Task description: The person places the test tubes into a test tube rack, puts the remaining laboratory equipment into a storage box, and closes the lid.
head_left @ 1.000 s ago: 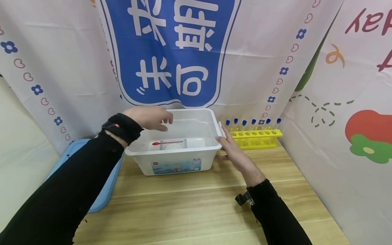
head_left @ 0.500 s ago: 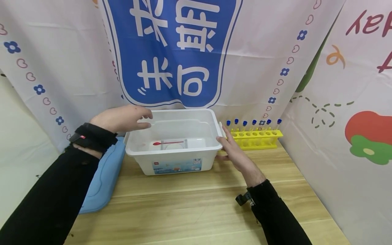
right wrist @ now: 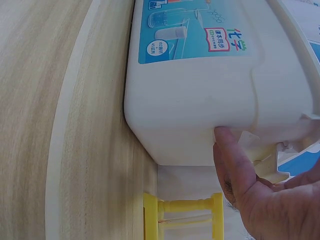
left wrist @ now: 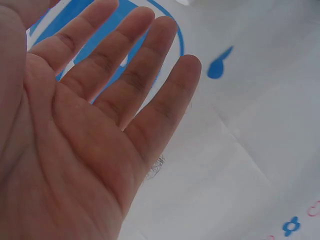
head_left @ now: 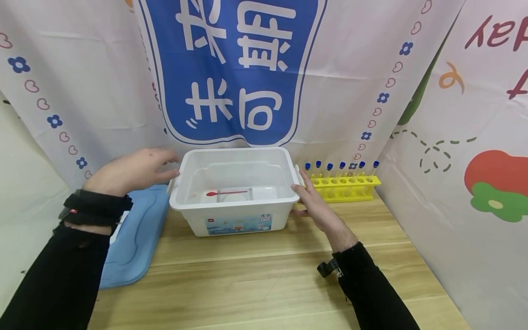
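Observation:
A white plastic storage box (head_left: pixel 239 208) stands on the table without a lid, its front bearing a blue printed label. Inside lie a red spoon-like stick (head_left: pixel 226 193) and a clear flat piece (head_left: pixel 235 196). My left hand (head_left: pixel 134 170) holds nothing; its fingertips are close to the box's left rim, and contact cannot be made out. In the left wrist view the fingers of the left hand (left wrist: pixel 95 115) are spread and nearly straight. My right hand (head_left: pixel 316 206) grips the box's right end by the handle, with one finger against the outer wall in the right wrist view.
A yellow rack (head_left: pixel 344 188) with several blue-capped tubes stands right of the box. Under the left forearm lies a blue lid (head_left: pixel 138 245). A printed cloth (head_left: pixel 342 91) hangs behind the box. The wooden table (head_left: pixel 247 275) extends towards me.
My left hand has moved left from above the box's interior, past its left rim, with nothing in it. The right hand and the box stay in place.

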### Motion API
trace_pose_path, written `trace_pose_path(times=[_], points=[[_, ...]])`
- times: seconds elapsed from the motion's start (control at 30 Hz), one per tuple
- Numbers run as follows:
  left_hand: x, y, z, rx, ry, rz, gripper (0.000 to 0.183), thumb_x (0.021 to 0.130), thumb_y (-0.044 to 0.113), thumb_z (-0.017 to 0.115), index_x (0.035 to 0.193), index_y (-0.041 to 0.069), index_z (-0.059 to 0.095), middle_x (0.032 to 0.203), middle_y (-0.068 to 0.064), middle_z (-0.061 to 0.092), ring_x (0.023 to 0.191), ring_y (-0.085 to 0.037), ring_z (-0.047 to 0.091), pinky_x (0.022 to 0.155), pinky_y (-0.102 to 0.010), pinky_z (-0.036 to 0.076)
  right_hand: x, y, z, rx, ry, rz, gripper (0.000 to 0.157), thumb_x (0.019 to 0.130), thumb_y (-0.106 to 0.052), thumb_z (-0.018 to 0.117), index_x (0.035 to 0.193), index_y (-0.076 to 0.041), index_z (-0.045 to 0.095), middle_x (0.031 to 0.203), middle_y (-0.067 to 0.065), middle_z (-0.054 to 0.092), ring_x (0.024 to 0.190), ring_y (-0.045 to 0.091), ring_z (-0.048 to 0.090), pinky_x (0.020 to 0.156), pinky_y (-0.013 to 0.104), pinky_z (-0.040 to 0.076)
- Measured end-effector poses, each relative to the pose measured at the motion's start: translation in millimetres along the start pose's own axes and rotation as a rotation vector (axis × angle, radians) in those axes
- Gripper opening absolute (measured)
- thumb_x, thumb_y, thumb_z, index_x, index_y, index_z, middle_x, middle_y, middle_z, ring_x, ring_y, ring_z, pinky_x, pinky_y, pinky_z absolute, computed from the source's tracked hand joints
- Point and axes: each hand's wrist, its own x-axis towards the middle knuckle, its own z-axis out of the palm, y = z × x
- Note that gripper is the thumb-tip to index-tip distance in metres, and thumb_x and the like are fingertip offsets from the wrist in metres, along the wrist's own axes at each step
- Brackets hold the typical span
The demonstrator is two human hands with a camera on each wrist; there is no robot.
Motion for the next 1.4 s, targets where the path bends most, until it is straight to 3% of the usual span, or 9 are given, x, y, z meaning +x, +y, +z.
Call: trace_pose_path(times=[0.33, 0.6, 0.83, 1.1, 1.23, 1.4], points=[[-27.3, -21.3, 20.0, -0.022, 0.072, -0.067, 0.053, 0.12, 0.033, 0.07, 0.16, -0.002, 0.064, 0.158, -0.033, 0.069, 0.147, -0.056, 0.067, 0.118, -0.077, 0.057, 0, 2, 0.8, 0.002, -0.003, 0.0, 0.085, 0.124, -0.054, 0.046, 0.19, -0.04, -0.005, 0.199, 0.02, 0.006, 0.171, 0.059, 0.044, 0.123, 0.079, 0.053], [-44.2, -34.8, 36.9, -0.022, 0.104, -0.182, 0.056, 0.122, 0.034, 0.062, 0.161, -0.006, 0.06, 0.164, -0.041, 0.059, 0.153, -0.063, 0.056, 0.122, -0.083, 0.05, 0, 2, 0.5, -0.001, -0.002, 0.003, 0.084, 0.124, -0.055, 0.046, 0.19, -0.041, -0.004, 0.199, 0.019, 0.006, 0.171, 0.058, 0.044, 0.123, 0.078, 0.054], [-56.1, -50.0, 59.6, -0.055, 0.174, -0.256, 0.055, 0.122, 0.033, 0.062, 0.157, -0.009, 0.061, 0.158, -0.043, 0.061, 0.147, -0.066, 0.059, 0.117, -0.085, 0.051, 0, 2, 0.3, -0.02, 0.001, 0.002, 0.084, 0.123, -0.057, 0.046, 0.19, -0.042, -0.003, 0.199, 0.018, 0.007, 0.17, 0.058, 0.045, 0.122, 0.077, 0.055], [-67.2, -66.3, 84.8, -0.059, 0.248, -0.295, 0.051, 0.12, 0.028, 0.066, 0.149, -0.013, 0.063, 0.148, -0.045, 0.065, 0.135, -0.068, 0.064, 0.111, -0.085, 0.053, 0, 2, 0.8, -0.015, 0.0, -0.002, 0.082, 0.124, -0.055, 0.046, 0.189, -0.045, -0.002, 0.199, 0.017, 0.005, 0.17, 0.058, 0.046, 0.122, 0.079, 0.054], [-69.2, -76.3, 95.8, -0.064, 0.239, -0.313, 0.051, 0.119, 0.028, 0.067, 0.147, -0.015, 0.063, 0.145, -0.047, 0.064, 0.131, -0.069, 0.064, 0.109, -0.085, 0.053, 0, 1, 0.9, -0.014, 0.005, -0.001, 0.083, 0.124, -0.055, 0.046, 0.189, -0.044, -0.003, 0.199, 0.017, 0.005, 0.169, 0.058, 0.046, 0.122, 0.079, 0.054], [-70.7, -88.3, 107.1, -0.064, 0.174, -0.334, 0.056, 0.118, 0.027, 0.067, 0.148, -0.02, 0.06, 0.145, -0.051, 0.061, 0.132, -0.072, 0.061, 0.111, -0.085, 0.053, 1, 1, 1.3, -0.012, 0.008, 0.001, 0.083, 0.124, -0.054, 0.047, 0.189, -0.044, -0.002, 0.199, 0.017, 0.005, 0.17, 0.058, 0.045, 0.122, 0.079, 0.054]])
